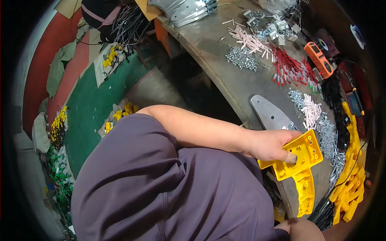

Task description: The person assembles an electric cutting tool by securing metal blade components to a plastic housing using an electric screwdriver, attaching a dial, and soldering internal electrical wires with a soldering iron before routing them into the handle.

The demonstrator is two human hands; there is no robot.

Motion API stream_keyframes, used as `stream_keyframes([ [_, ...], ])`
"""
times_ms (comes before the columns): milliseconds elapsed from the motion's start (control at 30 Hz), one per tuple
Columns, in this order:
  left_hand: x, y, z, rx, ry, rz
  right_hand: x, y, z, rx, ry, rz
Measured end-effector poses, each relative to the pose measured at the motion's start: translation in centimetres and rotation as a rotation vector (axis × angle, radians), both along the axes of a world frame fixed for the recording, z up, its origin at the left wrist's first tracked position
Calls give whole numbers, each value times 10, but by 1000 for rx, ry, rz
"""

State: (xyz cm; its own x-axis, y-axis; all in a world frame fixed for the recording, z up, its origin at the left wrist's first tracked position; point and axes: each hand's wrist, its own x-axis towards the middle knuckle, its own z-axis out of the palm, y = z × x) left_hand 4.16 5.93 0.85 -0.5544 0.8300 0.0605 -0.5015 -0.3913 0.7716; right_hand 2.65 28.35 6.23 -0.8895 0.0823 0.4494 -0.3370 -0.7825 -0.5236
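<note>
My left hand (269, 145) is closed on a yellow plastic housing half (305, 184), a T-shaped shell with round posts and ribs inside. The thumb presses into its wide end, and something pale is wrapped round the thumb tip. The narrow, handle-like part points down the frame. Just beyond the hand, a grey metal plate (270, 112) with a rounded end and a dark hole lies on the worktable (237, 88). At the bottom edge, bare skin of what looks like my right arm shows; the right hand itself is out of sight.
Piles on the table include screws (241, 58), pale tubes (251, 39), red-wired parts (287, 64) and metal brackets (281, 29). An orange meter (318, 59) stands behind them. More yellow housings (350, 188) are heaped at right. Stacked metal plates (191, 12) lie at the top.
</note>
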Motion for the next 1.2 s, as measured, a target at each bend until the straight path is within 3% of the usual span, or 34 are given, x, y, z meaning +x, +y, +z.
stream_keyframes([
  [1200,1,-2,2,-5,26,-2,-4,10,-9,302,-163,-508],
])
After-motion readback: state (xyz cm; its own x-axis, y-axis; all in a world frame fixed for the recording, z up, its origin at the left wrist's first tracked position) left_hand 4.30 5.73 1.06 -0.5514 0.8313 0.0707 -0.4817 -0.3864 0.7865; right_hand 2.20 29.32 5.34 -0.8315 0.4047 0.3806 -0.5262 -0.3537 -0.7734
